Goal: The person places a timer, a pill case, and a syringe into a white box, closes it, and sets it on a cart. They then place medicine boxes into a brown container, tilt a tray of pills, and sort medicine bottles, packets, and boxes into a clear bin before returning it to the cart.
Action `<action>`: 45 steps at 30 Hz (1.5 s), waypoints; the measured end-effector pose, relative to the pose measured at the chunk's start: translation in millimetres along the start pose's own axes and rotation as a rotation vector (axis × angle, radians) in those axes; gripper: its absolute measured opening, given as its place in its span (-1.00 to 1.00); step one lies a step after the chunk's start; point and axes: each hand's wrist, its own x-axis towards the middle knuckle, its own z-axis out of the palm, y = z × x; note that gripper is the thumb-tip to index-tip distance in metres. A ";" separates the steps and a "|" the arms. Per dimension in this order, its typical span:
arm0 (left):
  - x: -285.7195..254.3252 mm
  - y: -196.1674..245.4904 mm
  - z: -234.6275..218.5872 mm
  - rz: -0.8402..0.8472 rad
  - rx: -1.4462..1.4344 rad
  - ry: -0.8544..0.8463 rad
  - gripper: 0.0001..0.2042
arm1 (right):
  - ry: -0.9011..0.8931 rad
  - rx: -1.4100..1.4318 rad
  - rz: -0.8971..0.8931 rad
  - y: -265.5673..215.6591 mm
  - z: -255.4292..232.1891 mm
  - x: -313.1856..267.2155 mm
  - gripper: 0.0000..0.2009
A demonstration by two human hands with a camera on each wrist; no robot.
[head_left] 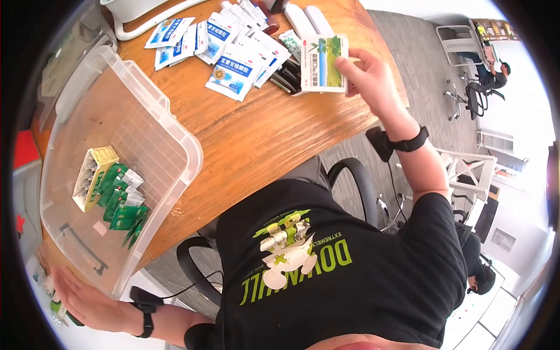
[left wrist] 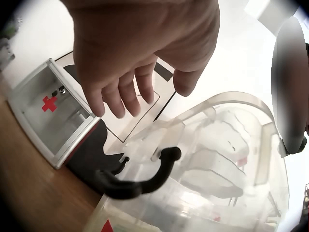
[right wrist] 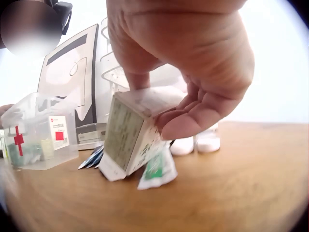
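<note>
My right hand (head_left: 373, 81) grips a small medicine box (head_left: 324, 64) with a green landscape print, over the table's far right part. In the right wrist view the box tilts down with its end flap (right wrist: 112, 169) folded out, and a white and green sachet (right wrist: 159, 170) lies right by that end. My left hand (head_left: 87, 303), fingers relaxed and holding nothing, is beside the near left corner of a clear plastic bin (head_left: 189, 146). Inside the bin are an opened yellow box (head_left: 105, 175) full of packets and several green sachets (head_left: 119, 198).
Blue and white sachets (head_left: 233, 73) are spread on the wooden table (head_left: 256, 125), left of the box. Two white bottles (head_left: 309, 20) lie behind it. A case with a red cross (left wrist: 49, 103) stands near the left hand. Two people sit in the background.
</note>
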 end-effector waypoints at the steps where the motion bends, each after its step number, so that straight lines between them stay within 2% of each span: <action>1: -7.2 -2.0 -5.6 0.052 0.057 0.058 -0.56 | 0.024 0.031 0.013 3.5 1.4 -7.4 -0.48; 2: -15.7 -4.2 -11.0 0.102 0.116 0.118 -0.60 | 0.045 0.060 0.026 4.3 3.6 -15.0 -0.49; 5: -42.6 -7.5 -20.6 0.309 -0.033 0.317 -0.66 | 0.102 0.124 0.112 24.9 -1.0 -29.2 -0.48; 8: -57.9 -13.2 -24.2 0.576 0.087 0.423 -0.73 | 0.052 0.304 0.243 33.7 2.3 -37.0 -0.48; 9: -59.7 -12.4 -19.6 0.703 0.118 0.429 -0.75 | 0.038 0.315 0.196 32.6 7.2 -36.5 -0.47; 12: -83.0 1.5 11.7 0.876 -0.168 0.241 -0.76 | -0.004 0.318 0.111 18.4 22.6 -29.7 -0.46; 13: -93.1 -6.2 8.8 0.916 -0.047 0.179 -0.75 | -0.022 0.296 0.105 9.8 23.3 -24.1 -0.46; 15: -127.7 8.9 17.7 0.618 -0.017 -0.237 -0.76 | -0.050 0.228 0.067 10.2 18.5 -13.3 -0.45; 17: -113.8 48.3 63.3 0.419 0.058 -0.827 -0.75 | -0.036 0.125 0.000 9.3 5.6 -2.2 -0.45; 18: -109.1 62.1 91.1 0.367 0.073 -1.007 -0.69 | -0.032 0.069 -0.020 8.5 2.5 -2.2 -0.46; 19: -111.9 60.1 107.3 0.334 0.029 -1.194 -0.56 | 0.016 0.011 -0.042 -3.2 0.3 -0.8 -0.47; 20: -114.8 66.7 125.0 0.332 0.025 -1.334 -0.53 | -0.010 -0.034 -0.045 -10.8 -1.8 1.9 -0.46; 22: -122.9 69.3 158.4 0.392 -0.111 -1.466 -0.45 | -0.059 -0.126 -0.064 -23.1 -5.6 9.0 -0.45; 23: -127.1 68.0 175.0 0.417 -0.150 -1.442 -0.45 | -0.004 -0.085 -0.144 -25.7 -8.1 15.8 -0.43; 26: -139.0 67.0 220.9 0.456 -0.215 -1.407 -0.48 | -0.002 -0.367 -0.159 -36.2 -3.6 29.2 -0.41; 27: -142.8 66.7 234.4 0.465 -0.227 -1.407 -0.49 | 0.029 -0.431 -0.195 -42.7 -4.0 38.2 -0.51; 28: -147.7 67.9 247.1 0.482 -0.219 -1.389 -0.49 | 0.047 -0.381 -0.244 -49.0 -3.5 44.2 -0.52; 30: -160.2 70.6 269.6 0.522 -0.205 -1.372 -0.50 | -0.006 -0.563 -0.254 -60.9 3.4 54.5 -0.52; 34: -180.7 64.8 304.0 0.581 -0.162 -1.258 -0.52 | -0.023 -0.369 -0.218 -64.7 5.6 73.8 -0.54; 36: -186.0 68.6 311.0 0.611 -0.119 -1.218 -0.53 | -0.044 -0.297 -0.162 -52.0 -6.5 78.9 -0.57; 40: -184.4 63.0 320.7 0.615 -0.153 -1.203 -0.54 | -0.156 0.298 -0.005 5.7 -26.7 81.5 -0.62; 42: -180.4 59.7 321.5 0.602 -0.191 -1.206 -0.54 | -0.232 0.630 0.033 30.9 -27.6 72.6 -0.58; 44: -177.7 59.3 320.6 0.613 -0.205 -1.172 -0.55 | -0.229 0.688 0.031 43.4 -22.6 56.0 -0.56; 45: -176.7 60.5 319.3 0.625 -0.218 -1.161 -0.55 | -0.292 0.781 0.020 49.6 -22.0 51.6 -0.55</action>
